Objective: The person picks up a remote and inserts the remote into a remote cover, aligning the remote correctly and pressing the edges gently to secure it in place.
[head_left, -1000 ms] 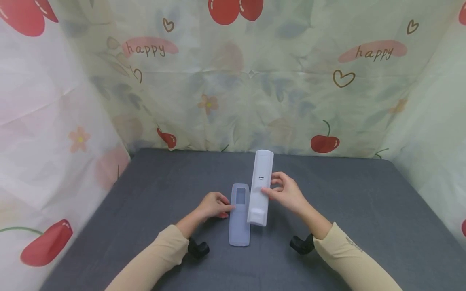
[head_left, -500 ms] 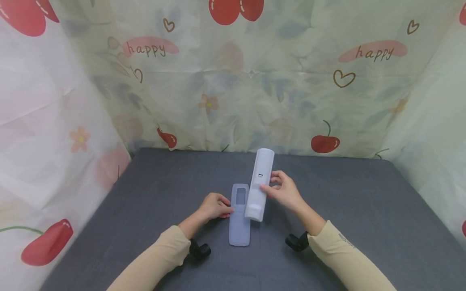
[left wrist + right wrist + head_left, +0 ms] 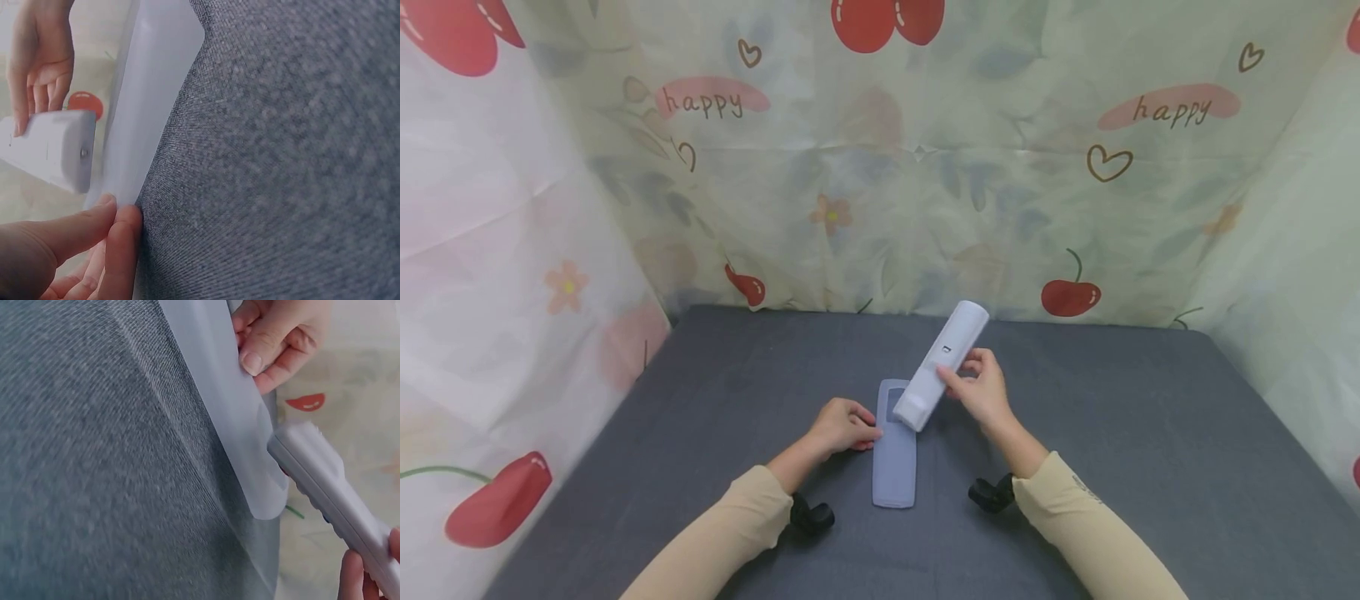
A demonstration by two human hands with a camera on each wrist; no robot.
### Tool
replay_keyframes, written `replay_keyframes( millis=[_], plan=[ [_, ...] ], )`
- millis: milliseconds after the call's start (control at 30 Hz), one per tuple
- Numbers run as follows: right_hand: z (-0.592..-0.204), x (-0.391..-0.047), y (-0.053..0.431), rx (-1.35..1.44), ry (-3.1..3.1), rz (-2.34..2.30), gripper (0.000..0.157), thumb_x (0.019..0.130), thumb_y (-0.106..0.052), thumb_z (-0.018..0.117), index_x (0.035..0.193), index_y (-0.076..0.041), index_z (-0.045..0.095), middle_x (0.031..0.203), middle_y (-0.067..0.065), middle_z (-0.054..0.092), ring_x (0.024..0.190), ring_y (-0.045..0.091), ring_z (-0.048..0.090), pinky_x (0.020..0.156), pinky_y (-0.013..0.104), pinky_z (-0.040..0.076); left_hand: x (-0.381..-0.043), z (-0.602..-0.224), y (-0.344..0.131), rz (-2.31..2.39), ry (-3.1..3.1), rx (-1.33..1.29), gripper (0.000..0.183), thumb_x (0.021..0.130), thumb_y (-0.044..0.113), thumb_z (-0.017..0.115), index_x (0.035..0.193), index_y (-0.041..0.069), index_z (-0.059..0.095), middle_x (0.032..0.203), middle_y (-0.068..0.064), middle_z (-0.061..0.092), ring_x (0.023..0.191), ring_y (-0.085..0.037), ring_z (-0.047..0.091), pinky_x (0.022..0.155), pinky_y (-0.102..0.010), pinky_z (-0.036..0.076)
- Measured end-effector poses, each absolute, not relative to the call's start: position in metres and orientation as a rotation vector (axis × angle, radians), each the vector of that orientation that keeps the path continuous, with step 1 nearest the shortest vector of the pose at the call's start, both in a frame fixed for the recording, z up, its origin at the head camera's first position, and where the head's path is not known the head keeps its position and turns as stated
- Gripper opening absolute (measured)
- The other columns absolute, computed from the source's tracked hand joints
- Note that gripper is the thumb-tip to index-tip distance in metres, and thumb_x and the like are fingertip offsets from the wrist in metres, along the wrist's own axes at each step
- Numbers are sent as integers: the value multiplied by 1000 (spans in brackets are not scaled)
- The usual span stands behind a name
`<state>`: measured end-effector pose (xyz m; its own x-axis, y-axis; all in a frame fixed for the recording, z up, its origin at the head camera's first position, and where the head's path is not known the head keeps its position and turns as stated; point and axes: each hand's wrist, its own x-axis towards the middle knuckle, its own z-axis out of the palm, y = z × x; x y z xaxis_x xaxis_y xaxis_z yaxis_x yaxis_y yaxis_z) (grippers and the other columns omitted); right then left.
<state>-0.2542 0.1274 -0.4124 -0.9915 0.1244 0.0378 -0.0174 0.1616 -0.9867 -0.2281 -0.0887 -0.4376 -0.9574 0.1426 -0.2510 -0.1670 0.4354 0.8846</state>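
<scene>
A translucent, bluish-white remote cover [image 3: 894, 471] lies flat on the table, with a rectangular window near its far end. My left hand [image 3: 838, 427] pinches its left edge between thumb and index finger, as the left wrist view shows up close. Above the cover, my right hand [image 3: 985, 387] grips a white remote control [image 3: 951, 342] by its sides, back facing up. The remote slants, its lower end overlapping the cover's window in the head view. Buttons along the remote's underside [image 3: 309, 490] show in the right wrist view, facing the cover [image 3: 212, 375].
Dark grey cloth covers the table [image 3: 760, 358]. A patterned curtain [image 3: 917, 208] with cherries and hearts rises behind it and along both sides. Black wrist mounts [image 3: 811, 515] sit under both beige sleeves [image 3: 722, 517].
The remote has swung from nearly upright to a diagonal slant, its lower end moving left over the cover. My right forearm has shifted left. My left hand stays at the cover's edge.
</scene>
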Motion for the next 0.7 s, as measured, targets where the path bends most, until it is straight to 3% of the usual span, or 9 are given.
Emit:
replay_keyframes(
  millis=[200, 700],
  plan=[
    [-420, -259, 119, -168, -2185, 1993, 44, 81, 2, 66, 113, 7, 35, 91, 11, 52, 55, -3, 55, 52, 16, 51, -228, -437, -89, 1531, 2394, -18, 21, 78, 3, 72, 95, -5, 64, 66, -4, 65, 53, -5, 58, 54, -21, 53],
    [-430, -260, 107, -252, -2170, 1961, 42, 81, -1, 67, 108, 5, 34, 93, 14, 47, 57, 1, 53, 51, 15, 51, -227, -437, -89, 1513, 2410, -3, 24, 79, 3, 72, 100, -6, 64, 69, -7, 67, 54, -5, 59, 55, -22, 54]
  ],
)
